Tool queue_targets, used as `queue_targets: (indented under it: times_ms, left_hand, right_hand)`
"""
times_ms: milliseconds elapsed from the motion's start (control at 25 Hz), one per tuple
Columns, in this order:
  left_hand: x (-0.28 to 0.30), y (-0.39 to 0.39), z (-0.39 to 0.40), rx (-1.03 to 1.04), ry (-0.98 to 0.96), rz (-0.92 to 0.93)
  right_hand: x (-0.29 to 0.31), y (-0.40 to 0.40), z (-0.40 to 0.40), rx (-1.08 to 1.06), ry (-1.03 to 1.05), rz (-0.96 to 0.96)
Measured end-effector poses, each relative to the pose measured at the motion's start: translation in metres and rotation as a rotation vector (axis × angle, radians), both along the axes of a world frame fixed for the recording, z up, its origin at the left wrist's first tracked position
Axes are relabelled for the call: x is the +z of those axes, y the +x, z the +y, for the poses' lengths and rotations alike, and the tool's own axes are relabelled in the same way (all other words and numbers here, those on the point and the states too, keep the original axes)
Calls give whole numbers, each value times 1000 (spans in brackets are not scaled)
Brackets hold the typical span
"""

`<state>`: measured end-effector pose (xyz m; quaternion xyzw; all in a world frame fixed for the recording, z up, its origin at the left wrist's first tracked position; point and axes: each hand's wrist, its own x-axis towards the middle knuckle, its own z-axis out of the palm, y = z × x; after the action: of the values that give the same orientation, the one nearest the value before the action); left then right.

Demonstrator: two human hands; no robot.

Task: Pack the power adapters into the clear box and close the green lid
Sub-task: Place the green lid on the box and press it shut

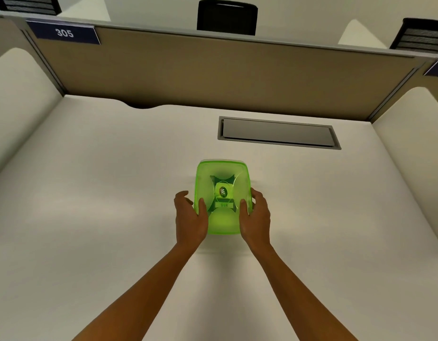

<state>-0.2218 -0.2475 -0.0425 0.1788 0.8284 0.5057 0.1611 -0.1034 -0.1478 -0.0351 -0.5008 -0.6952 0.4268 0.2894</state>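
- The green lid (223, 196) is gripped from both sides: the left hand (189, 217) is curled loosely round its left edge, thumb laid on top.
- The right hand (256, 217) is wrapped round the right edge, thumb also on top.
- Both forearms are stretched forward, nearly parallel.
- The lid is seated on the clear box (223, 161), on the white desk (114, 193) just nearer than the grey cable hatch (278, 132).
- Dark contents are glimpsed through the lid; adapters cannot be told.

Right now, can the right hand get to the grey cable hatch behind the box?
Probably yes. The right hand is on the green lid, and the bare desk up to the hatch looks unobstructed.
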Motion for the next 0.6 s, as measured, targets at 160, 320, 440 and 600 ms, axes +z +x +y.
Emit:
queue_targets:
  times_ms: [160, 320, 440, 600]
  left_hand:
    - [1, -17, 12, -11, -193, -12]
    - [3, -34, 24, -29, -282, 31]
    - [4, -49, 33, -45, -296, 60]
    - [9, -73, 55, -137, -220, 65]
  right_hand:
    - [2, -3, 7, -21, 79, -135]
    - [5, -12, 27, -2, 123, -176]
    - [5, -21, 46, 65, 83, -158]
    - [5, -40, 74, 118, 31, -158]
